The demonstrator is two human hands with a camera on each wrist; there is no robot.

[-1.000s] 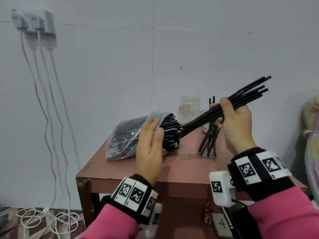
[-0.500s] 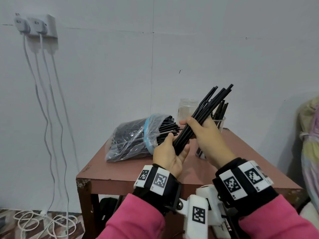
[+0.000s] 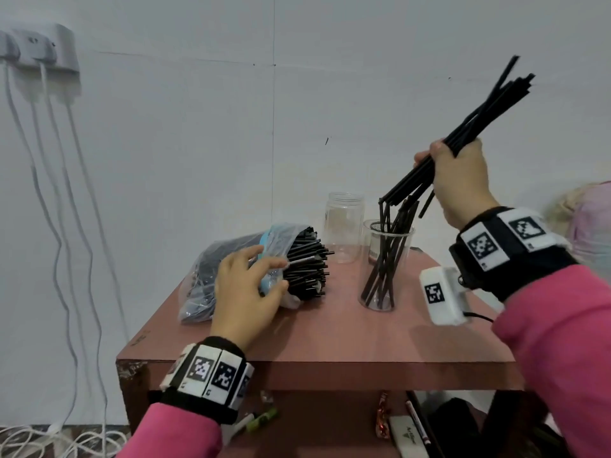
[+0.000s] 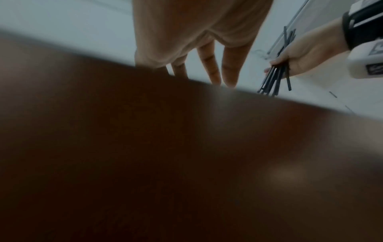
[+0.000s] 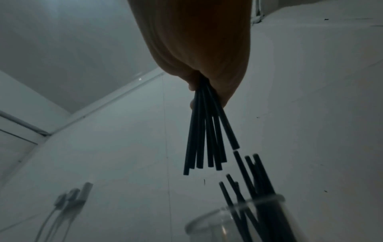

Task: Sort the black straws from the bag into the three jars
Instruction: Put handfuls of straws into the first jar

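Note:
My right hand (image 3: pixel 429 158) grips a bundle of black straws (image 3: pixel 489 107), tilted up to the right. Their lower ends hang just above a clear jar (image 3: pixel 386 269) that holds several straws. The right wrist view shows the same bundle (image 5: pixel 207 139) over that jar's rim (image 5: pixel 259 201). An empty clear jar (image 3: pixel 344 226) stands behind it to the left. Something like a third jar shows only through the front one. My left hand (image 3: pixel 276 276) rests on the plastic bag of straws (image 3: pixel 307 266) near its mouth, fingers (image 4: pixel 209 65) fairly straight.
The small reddish table (image 3: pixel 330 342) ends just in front of my wrists. Wall sockets (image 3: pixel 43 57) with white cables hang at the left, down to the floor. Pens and small items lie on a shelf (image 3: pixel 406 434) under the table. A pale cloth bundle (image 3: pixel 588 219) sits at the right edge.
Half a second ago both hands held the bundle in front of me. My left hand has let go and returned to the bag. My right hand has carried the bundle right, over the jar.

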